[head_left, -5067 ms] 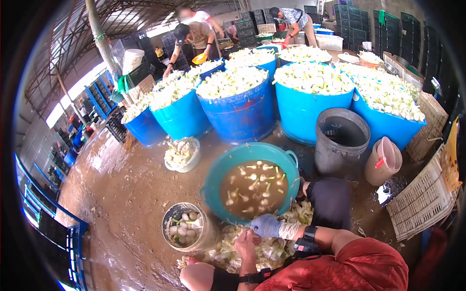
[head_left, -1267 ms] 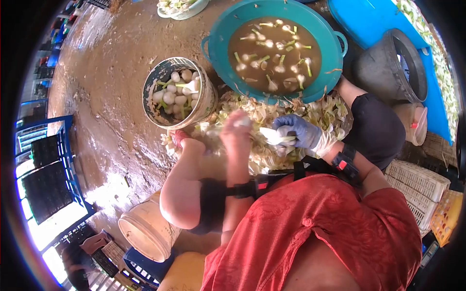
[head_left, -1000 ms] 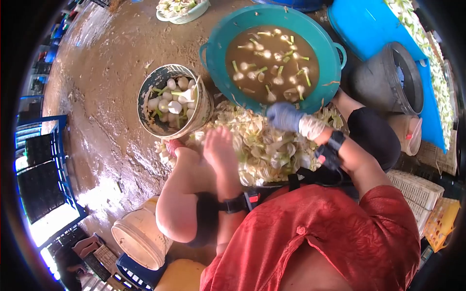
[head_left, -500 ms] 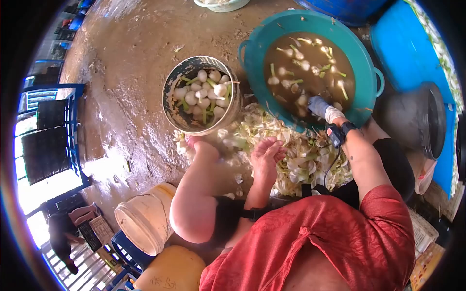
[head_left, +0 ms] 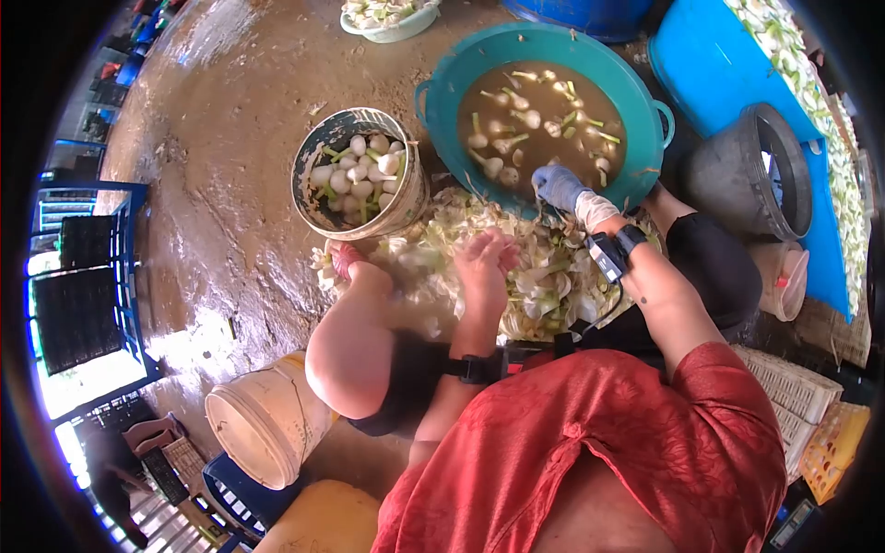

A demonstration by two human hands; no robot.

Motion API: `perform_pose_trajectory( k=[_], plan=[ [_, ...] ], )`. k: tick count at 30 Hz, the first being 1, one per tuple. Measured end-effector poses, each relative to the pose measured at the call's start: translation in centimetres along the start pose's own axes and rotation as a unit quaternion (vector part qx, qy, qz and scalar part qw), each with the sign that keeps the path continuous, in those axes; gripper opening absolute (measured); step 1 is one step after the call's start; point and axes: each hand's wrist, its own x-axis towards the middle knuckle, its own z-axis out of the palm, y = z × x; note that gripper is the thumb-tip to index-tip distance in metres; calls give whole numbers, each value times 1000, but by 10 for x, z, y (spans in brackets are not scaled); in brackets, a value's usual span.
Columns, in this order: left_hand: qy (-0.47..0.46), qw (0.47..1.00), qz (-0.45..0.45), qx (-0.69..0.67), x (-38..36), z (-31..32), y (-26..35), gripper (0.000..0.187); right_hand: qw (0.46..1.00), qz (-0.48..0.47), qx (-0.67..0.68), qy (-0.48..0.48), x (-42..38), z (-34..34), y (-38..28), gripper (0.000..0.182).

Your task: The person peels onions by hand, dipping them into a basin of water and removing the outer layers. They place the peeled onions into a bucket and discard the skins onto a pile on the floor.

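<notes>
My right hand (head_left: 560, 189), in a blue-grey glove, is closed at the near rim of a big green tub (head_left: 446, 152). Anything inside its fingers is hidden. White garlic bulbs (head_left: 528, 119) with short green stalks float in the tub's brown water. My bare left hand (head_left: 487, 260) hovers above a heap of peeled skins (head_left: 548, 276); its fingers are loosely bent and slightly blurred, with nothing seen in them. To the left of the tub, a dirty white bucket (head_left: 406, 207) holds many cleaned garlic bulbs (head_left: 354, 175).
A grey-black bucket (head_left: 728, 175) lies tilted at the right, beside a blue container (head_left: 701, 55) with pale trimmings. A cream bucket (head_left: 267, 424) lies on its side at lower left. One pale basin (head_left: 392, 26) of trimmings stands on the wet muddy floor (head_left: 221, 166).
My right hand has drawn back from the water to the tub's near rim. My left hand has shifted slightly left and up. The view has also shifted.
</notes>
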Motion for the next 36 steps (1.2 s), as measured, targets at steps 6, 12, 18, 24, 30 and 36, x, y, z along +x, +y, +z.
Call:
perform_pose_trajectory(
  k=[6,12,18,24,30,36],
  plan=[
    [20,999,-40,-4,-6,1,6,10,991,73,72,-83,63,3,1,49],
    [30,999,-39,-12,4,-10,9,15,974,46,-203,-89,104,44,-23,77],
    [42,997,-66,-3,4,-14,7,17,990,26,-15,-140,137,108,40,59],
    [69,997,-13,-9,4,-6,8,17,966,9,224,-131,78,27,-16,22],
    [69,988,101,96,6,-2,9,49,913,-97,340,-203,-1,-44,-93,33],
    [-49,971,163,167,-5,10,25,47,947,-158,223,-166,-71,-59,-129,25]
  ],
)
